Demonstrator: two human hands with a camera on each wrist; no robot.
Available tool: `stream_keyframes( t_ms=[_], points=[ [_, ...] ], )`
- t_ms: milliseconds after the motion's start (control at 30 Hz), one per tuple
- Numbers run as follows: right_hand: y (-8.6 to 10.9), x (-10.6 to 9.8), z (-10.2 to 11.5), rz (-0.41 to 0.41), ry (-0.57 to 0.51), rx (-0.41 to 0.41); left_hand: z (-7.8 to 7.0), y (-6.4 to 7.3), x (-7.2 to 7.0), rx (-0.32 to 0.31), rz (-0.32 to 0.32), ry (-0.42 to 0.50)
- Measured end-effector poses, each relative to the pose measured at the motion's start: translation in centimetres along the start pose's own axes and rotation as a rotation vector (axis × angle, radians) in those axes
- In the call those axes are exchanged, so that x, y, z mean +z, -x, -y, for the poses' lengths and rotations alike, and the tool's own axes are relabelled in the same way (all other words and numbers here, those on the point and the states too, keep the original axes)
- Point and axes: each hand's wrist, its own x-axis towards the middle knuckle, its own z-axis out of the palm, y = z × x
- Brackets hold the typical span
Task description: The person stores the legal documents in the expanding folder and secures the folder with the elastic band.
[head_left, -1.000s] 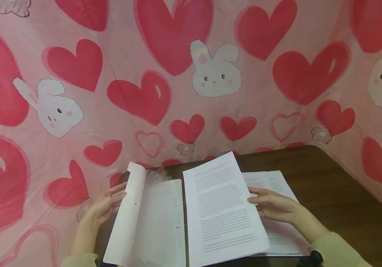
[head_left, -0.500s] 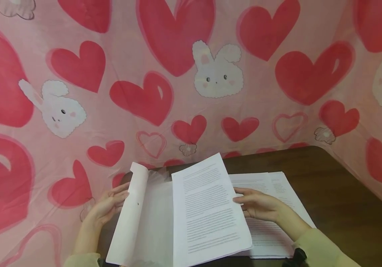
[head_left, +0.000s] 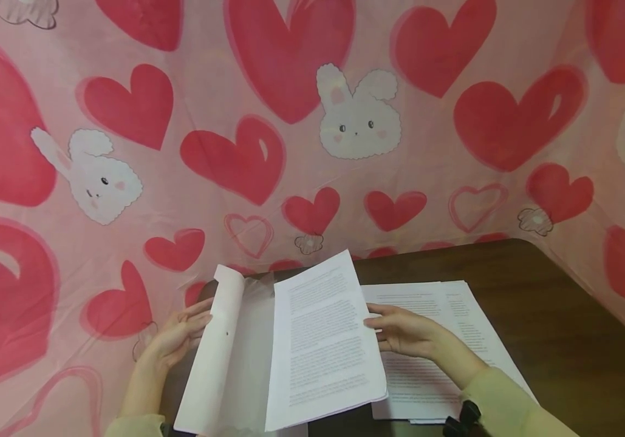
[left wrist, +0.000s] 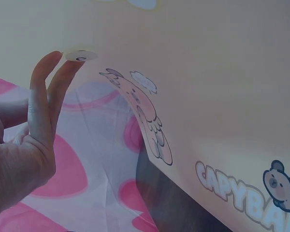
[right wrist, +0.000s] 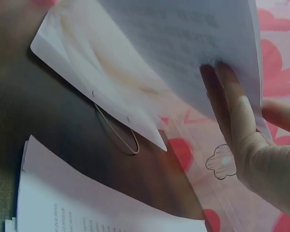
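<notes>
In the head view, my left hand point(head_left: 172, 340) touches the outer side of the curled-back white cover point(head_left: 208, 358) of a folder. The left wrist view shows that side printed with cartoon animals point(left wrist: 154, 121), my fingertips point(left wrist: 50, 58) against it. Hazy translucent sleeves point(head_left: 249, 346) lie inside the folder. My right hand point(head_left: 407, 332) pinches the right edge of several printed paper sheets point(head_left: 323, 346), which are tilted up over the folder's right part. Two right fingers point(right wrist: 239, 104) press the sheets' underside in the right wrist view; the thumb's tip is hidden.
A stack of printed papers point(head_left: 460, 321) lies on the dark wooden table point(head_left: 542, 303), under my right forearm. A thin loop point(right wrist: 118, 133) sticks out at the folder's edge. A pink cloth with hearts and rabbits point(head_left: 285, 170) hangs behind the table.
My right hand has moved left with the sheets, from beside the folder to over its sleeves. More of the paper stack shows at the right. My left hand stays at the cover.
</notes>
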Motion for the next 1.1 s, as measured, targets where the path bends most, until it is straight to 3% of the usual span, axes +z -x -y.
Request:
stream_keyframes(
  t_ms=[667,1100],
  points=[
    [-1.8,2.8,-1.8,-0.08,-0.041,-0.031,0.0,0.0,0.2,0.01,-0.006,0.009],
    [-3.2,3.1,-2.8,-0.056,-0.039,-0.03,0.2,-0.2,0.5,0.003,-0.013,-0.001]
  ],
)
